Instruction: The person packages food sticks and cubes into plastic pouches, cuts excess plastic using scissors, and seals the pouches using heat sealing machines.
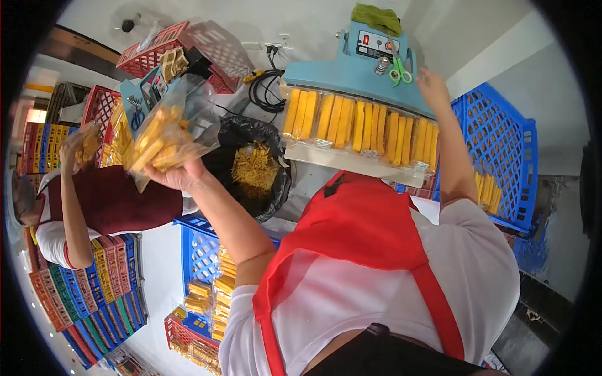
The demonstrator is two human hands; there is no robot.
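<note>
My left hand (179, 173) is raised at the left, its fingers closed under a clear plastic bag (160, 141) of yellow sticks. My right hand (433, 88) is at the right end of a blue sealing machine (345, 72), fingers bent; whether it holds anything is too small to tell. A row of clear packs (368, 128) of yellow sticks lies along the front of the machine. Green-handled scissors (399, 73) and a green cloth (376, 19) rest on top of it.
A black-lined bin (276, 144) holds yellow scraps. A co-worker in a dark apron (113, 200) stands at the left. Blue crates (501, 144) are at the right, another blue crate (200, 250) lower left. Black cables (266, 88) lie beside the machine.
</note>
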